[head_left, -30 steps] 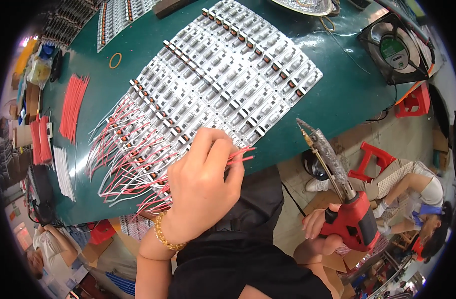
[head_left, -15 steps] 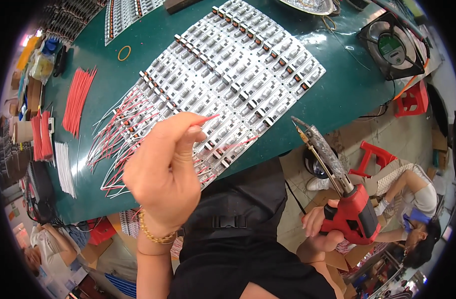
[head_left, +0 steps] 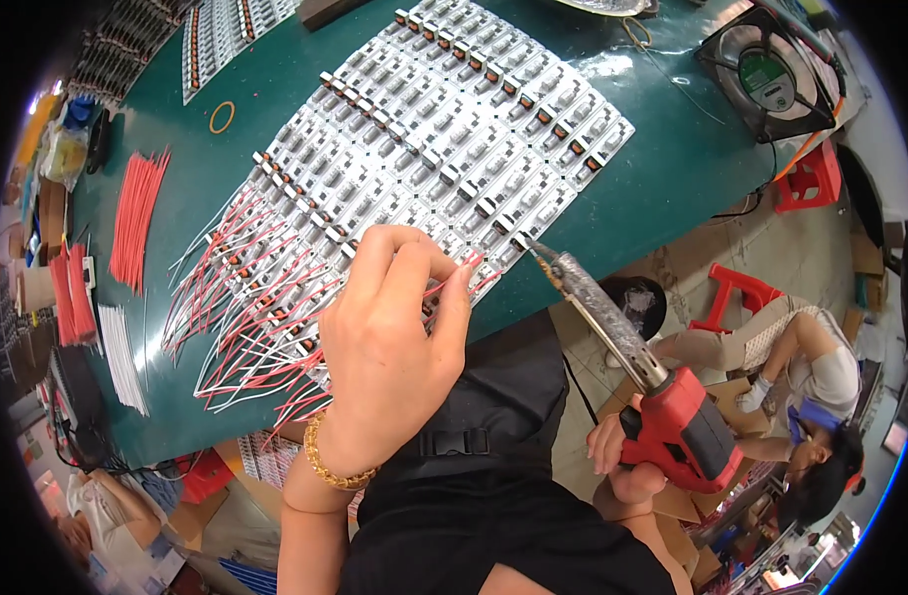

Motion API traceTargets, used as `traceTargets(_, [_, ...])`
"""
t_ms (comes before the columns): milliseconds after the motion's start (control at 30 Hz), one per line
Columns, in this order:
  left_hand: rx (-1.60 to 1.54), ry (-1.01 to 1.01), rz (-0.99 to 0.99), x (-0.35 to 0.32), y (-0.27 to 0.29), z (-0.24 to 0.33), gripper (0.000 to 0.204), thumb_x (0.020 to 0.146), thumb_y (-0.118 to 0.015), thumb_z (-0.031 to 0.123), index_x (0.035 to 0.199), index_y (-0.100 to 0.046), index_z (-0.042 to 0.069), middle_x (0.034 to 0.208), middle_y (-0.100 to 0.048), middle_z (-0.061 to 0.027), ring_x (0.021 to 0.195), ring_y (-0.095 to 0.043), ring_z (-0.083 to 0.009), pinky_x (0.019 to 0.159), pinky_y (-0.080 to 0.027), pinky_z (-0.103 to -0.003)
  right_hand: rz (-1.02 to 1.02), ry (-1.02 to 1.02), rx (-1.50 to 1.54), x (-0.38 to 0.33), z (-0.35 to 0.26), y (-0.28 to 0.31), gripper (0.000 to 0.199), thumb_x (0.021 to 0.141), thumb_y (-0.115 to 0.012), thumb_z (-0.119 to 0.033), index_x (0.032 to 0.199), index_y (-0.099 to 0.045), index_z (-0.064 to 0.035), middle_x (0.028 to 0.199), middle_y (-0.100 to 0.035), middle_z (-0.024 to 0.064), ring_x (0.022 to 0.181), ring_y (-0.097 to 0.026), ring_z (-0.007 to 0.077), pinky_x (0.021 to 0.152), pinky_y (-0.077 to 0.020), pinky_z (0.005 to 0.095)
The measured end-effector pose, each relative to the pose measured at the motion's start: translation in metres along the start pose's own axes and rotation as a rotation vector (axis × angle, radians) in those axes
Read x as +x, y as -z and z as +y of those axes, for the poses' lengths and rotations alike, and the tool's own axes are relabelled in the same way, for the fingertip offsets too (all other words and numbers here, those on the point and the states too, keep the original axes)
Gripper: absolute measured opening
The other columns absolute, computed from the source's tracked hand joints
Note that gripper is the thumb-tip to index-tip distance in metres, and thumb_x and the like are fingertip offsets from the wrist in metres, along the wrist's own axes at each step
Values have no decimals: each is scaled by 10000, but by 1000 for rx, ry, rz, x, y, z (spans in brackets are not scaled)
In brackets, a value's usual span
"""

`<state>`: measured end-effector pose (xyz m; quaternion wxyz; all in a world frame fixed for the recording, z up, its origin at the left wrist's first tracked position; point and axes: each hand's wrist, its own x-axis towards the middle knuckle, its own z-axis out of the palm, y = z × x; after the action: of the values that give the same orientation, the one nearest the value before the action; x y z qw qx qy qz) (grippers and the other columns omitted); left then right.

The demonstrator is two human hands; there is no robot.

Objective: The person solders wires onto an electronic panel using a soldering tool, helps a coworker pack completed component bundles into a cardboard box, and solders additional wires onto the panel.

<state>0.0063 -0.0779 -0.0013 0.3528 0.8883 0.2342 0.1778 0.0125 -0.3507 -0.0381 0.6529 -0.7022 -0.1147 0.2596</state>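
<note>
This is an electronics assembly workshop: the green bench [head_left: 652, 188] holds rows of circuit boards [head_left: 444, 124], cut red wires [head_left: 138, 223] and a fan [head_left: 761, 79], with a soldering gun [head_left: 677, 426] at its edge. Another person [head_left: 816, 362] sits nearby, and the blurred rim seems to show cardboard boxes [head_left: 198, 514].

A: can anyone see what's under the left hand [head_left: 386, 342]?
B: nah, it blocks a chunk of the circuit-board panel [head_left: 454, 129] and most of the red wire [head_left: 473, 260] at its fingertips.
A: soldering gun [head_left: 684, 428] tip touching the panel?
B: too small to tell. right hand's [head_left: 620, 458] partly hidden behind the gun, and the metal dish [head_left: 612, 5] gets chopped by the top edge.
</note>
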Motion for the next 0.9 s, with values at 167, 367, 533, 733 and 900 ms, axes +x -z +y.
traceTargets(167, [35,-59,52,-3,-2,-5,107,766,-687,26,776,-580,35,844,-554,-64,574,-567,-200,484,-428,-311,-123,-16,-34,5,5,6,1019,733,-532,-762,1329,-359,46,507,-446,-26,452,-485,126,518,-433,288])
traceTargets(367, [46,-97,47,-1,-1,-5,109,750,-691,34,776,-585,41,851,-552,-63,573,-565,-205,469,-419,-323,-72,87,-322,-15,25,15,170,686,-660,-86,855,-677,-93,793,-636,68,672,-579,271,615,-431,350])
traceTargets(533, [86,-111,68,-2,-6,-5,121,740,-689,37,766,-571,40,835,-540,-60,553,-558,-213,456,-408,-331,8,16,-441,-8,12,2,197,655,-642,-34,839,-674,-96,783,-627,80,655,-570,272,590,-441,357])
traceTargets(733, [94,-108,55,-1,-6,-4,131,738,-684,41,749,-554,35,822,-530,-65,522,-545,-221,453,-401,-339,-107,2,-607,-10,6,10,148,679,-662,-63,826,-660,-83,758,-607,88,644,-561,284,556,-453,357])
traceTargets(900, [98,-117,52,-1,-5,-4,132,737,-686,43,748,-554,36,818,-530,-66,527,-550,-223,453,-403,-343,93,111,-609,-19,11,2,65,764,-664,-153,802,-652,-101,790,-624,65,656,-565,254,566,-446,356])
